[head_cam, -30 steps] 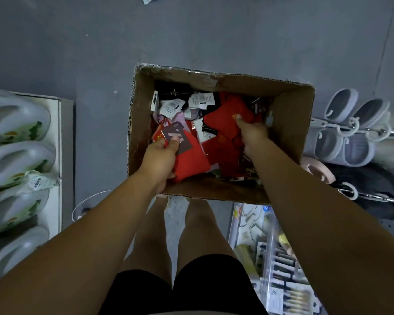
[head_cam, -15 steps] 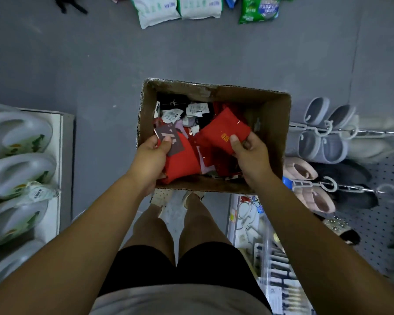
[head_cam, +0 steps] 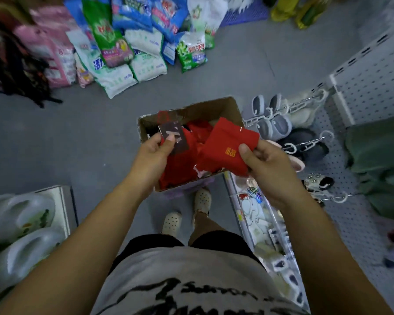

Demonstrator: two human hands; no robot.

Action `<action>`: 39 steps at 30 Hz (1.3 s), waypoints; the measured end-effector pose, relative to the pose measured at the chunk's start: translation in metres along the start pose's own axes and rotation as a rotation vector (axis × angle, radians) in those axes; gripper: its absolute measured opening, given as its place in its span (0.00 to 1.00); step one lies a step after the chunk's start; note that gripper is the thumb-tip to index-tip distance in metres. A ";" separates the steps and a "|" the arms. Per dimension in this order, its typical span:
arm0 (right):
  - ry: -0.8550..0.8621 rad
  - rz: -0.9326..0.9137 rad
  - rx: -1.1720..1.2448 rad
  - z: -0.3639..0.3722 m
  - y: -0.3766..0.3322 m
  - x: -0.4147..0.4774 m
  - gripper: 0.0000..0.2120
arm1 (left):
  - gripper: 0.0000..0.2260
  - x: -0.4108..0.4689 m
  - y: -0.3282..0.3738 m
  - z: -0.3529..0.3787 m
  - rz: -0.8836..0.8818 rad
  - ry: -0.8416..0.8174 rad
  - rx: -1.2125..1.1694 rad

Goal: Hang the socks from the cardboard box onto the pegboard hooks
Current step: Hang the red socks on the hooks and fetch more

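Note:
An open cardboard box stands on the grey floor in front of me, holding more red socks. My left hand pinches a pair of red socks with a dark card label above the box's left side. My right hand grips a second folded pair of red socks with a gold emblem above the box's right side. A white pegboard with metal hooks rises at the right.
Grey and dark slippers hang on the pegboard hooks. Detergent bags lie piled on the floor beyond the box. White helmets or bowls fill a shelf at the left. A low shelf with small goods runs at my right.
Both hands have lifted their red sock pairs up out of the box. The view has tilted up and the box looks farther away; detergent bags have come into sight.

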State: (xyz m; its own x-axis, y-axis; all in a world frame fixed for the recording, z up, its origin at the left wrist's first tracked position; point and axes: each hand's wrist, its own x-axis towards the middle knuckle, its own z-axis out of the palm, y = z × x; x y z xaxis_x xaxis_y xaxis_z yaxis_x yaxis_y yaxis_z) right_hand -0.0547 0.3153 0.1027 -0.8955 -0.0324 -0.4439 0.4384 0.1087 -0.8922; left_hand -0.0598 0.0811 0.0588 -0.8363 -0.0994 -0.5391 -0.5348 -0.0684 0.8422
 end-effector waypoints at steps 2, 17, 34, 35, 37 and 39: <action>-0.015 -0.012 0.030 -0.003 -0.012 -0.023 0.09 | 0.10 -0.014 0.015 -0.001 0.074 -0.048 0.008; 0.202 -0.104 0.278 -0.022 -0.037 -0.132 0.24 | 0.12 -0.130 0.063 0.047 0.184 -0.511 -0.068; 0.161 -0.052 0.194 -0.095 0.083 -0.308 0.22 | 0.12 -0.187 0.009 0.178 0.127 -0.296 -0.170; 0.199 -0.066 0.246 -0.102 0.084 -0.315 0.26 | 0.13 -0.186 -0.001 0.184 0.143 -0.271 -0.126; 0.248 -0.114 0.306 -0.115 0.086 -0.330 0.30 | 0.16 -0.189 -0.021 0.194 0.172 -0.221 -0.026; 0.280 -0.168 0.294 -0.128 0.091 -0.341 0.27 | 0.20 -0.192 -0.044 0.198 0.193 -0.149 0.104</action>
State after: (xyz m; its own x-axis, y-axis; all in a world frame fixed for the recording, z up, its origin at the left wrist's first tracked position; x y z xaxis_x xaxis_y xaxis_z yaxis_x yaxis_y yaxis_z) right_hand 0.2805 0.4633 0.1836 -0.9248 0.2492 -0.2874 0.2522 -0.1641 -0.9537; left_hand 0.1001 0.3002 0.1265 -0.9286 0.0470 -0.3680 -0.3663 0.0410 0.9296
